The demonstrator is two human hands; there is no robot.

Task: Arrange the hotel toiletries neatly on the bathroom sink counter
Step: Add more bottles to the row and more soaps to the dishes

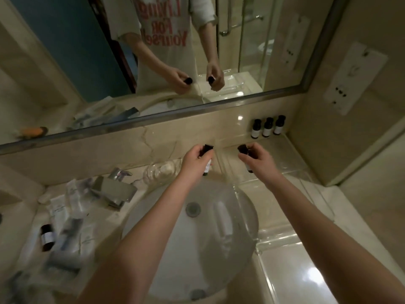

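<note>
A: What is nearest to us on the counter (285,266)?

B: At the left edge lies a heap of sachets and tubes (63,216), mixed up, and among them one dark bottle on its side (46,236). The packets look soft and light; I judge they slide easily on the polished stone, so it is better to pinch them at a flat end. The picture is blurred there, so I cannot read the labels.

A: And the bottles, how will they handle?

B: They are small, stiff and probably light, with a smooth wall that can slip in the fingers. I cannot tell if they are glass or plastic. I would take one around the body, just under the cap, and set it down gently.

A: What are the hands doing?

B: Both reach over the sink basin (153,218) toward the back edge of the counter. The left hand (194,160) is closed around a dark bottle (207,159), its cap pointing away and the label showing under the palm. The right hand (255,157) grips a second dark bottle (245,155) with fingers curled over it. The hands are well apart and do not touch each other.

A: And farther back?

B: In the back right corner three dark bottles (267,127) stand upright in a close row against the wall, under the mirror (153,51). Probably the two held bottles belong beside them.
</note>
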